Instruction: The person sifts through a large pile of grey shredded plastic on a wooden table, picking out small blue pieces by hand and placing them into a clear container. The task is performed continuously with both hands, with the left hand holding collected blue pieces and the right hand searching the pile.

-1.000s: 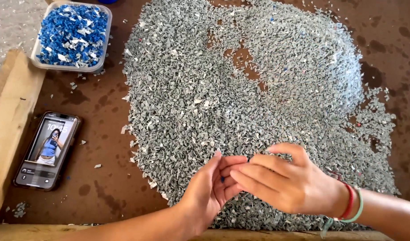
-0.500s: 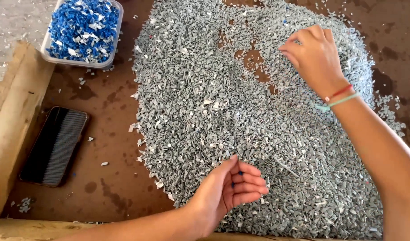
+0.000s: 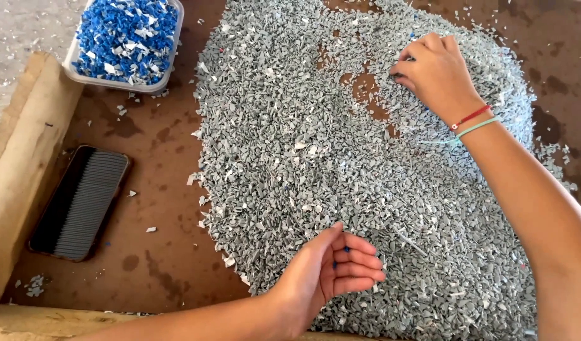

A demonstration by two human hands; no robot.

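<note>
Blue chips: a shallow clear plastic tub (image 3: 123,81) sits well beyond my left hand, up and to its left, heaped with small blue plastic flakes (image 3: 126,35) and a few white ones mixed in.
Grey heap: a broad spread of small grey plastic flakes (image 3: 341,183) lies between and under both my hands, with bare brown patches showing through near my right fingers.
Left hand: my left hand (image 3: 325,275) rests at the near edge of the grey heap, palm turned inward and fingers loosely cupped, with a tiny blue flake (image 3: 346,249) lying against the curled fingers.
Right hand: my right hand (image 3: 437,72) reaches to the far side of the heap, fingertips pressed down into the flakes in a pinch; I cannot tell what they grip. Red and green thread bands (image 3: 472,121) circle that wrist.
Phone: a dark-screened phone in a brown case (image 3: 82,202) lies flat, well to the left of my left hand.
Surface: a stained brown board (image 3: 157,158) carries it all, with stray flakes scattered on it.
Edges: pale wooden planks (image 3: 22,164) run beyond the phone and along the near side under my left forearm.
Beyond: grey gritty ground (image 3: 25,25) lies past the tub.
</note>
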